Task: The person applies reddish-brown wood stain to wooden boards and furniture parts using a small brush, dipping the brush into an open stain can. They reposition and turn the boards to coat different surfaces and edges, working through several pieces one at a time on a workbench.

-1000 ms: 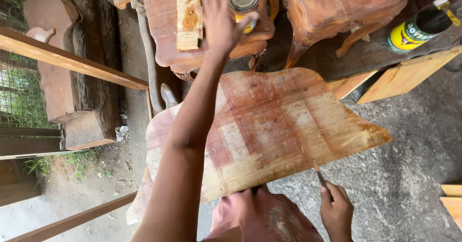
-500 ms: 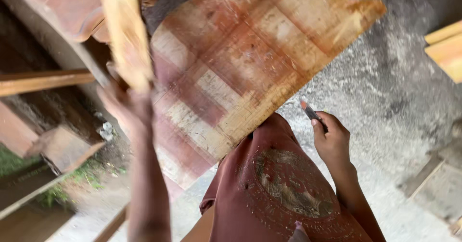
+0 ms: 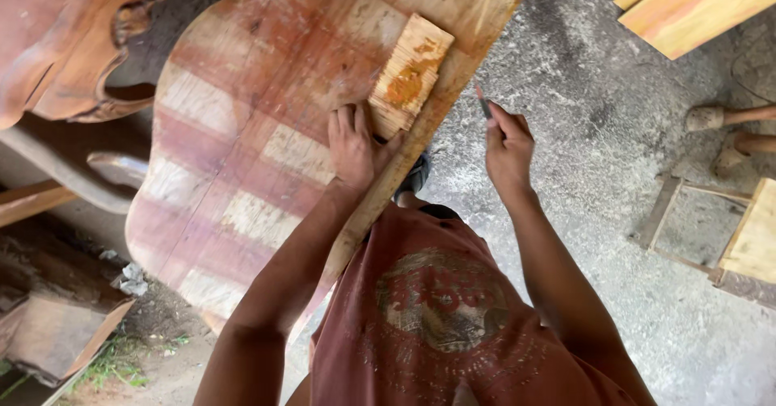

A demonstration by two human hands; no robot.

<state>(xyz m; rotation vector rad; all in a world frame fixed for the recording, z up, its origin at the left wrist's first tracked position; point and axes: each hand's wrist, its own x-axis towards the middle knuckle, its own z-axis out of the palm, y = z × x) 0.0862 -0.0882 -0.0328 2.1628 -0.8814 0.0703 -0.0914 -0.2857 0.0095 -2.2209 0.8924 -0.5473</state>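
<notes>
Since half a second ago the small wooden block (image 3: 410, 75) has come down from its raised position in the air and now lies flat on the wide reddish slab (image 3: 242, 155); the left hand (image 3: 354, 143), formerly lifted with it, rests palm-down at the block's near end. Left hand: fingers together and extended, tips on the lower end of the block, thumb spread toward the slab's right edge; pressing rather than gripping. Block: pale, flat, rectangular, ridged surface with an orange-brown stain near its middle; long axis diagonal, running from the fingertips up and to the right, far end pointing toward the slab's upper right corner; it sits just inside the slab's right edge, directly beyond the hand. Right hand (image 3: 508, 149): off the slab, above the grey gritty floor (image 3: 598, 131), closed around a thin dark tool (image 3: 482, 102) whose tip projects upward past the fingers; kind of tool too small to tell. Slab: broad board with irregular curved outline, alternating pale and red patches, tilted across the view. Surroundings: red printed shirt (image 3: 440, 317) below the hands; carved reddish wood piece (image 3: 65, 42) at upper left; yellow planks (image 3: 695, 6) at upper right; a light wooden frame piece (image 3: 752, 236) at the right edge.
</notes>
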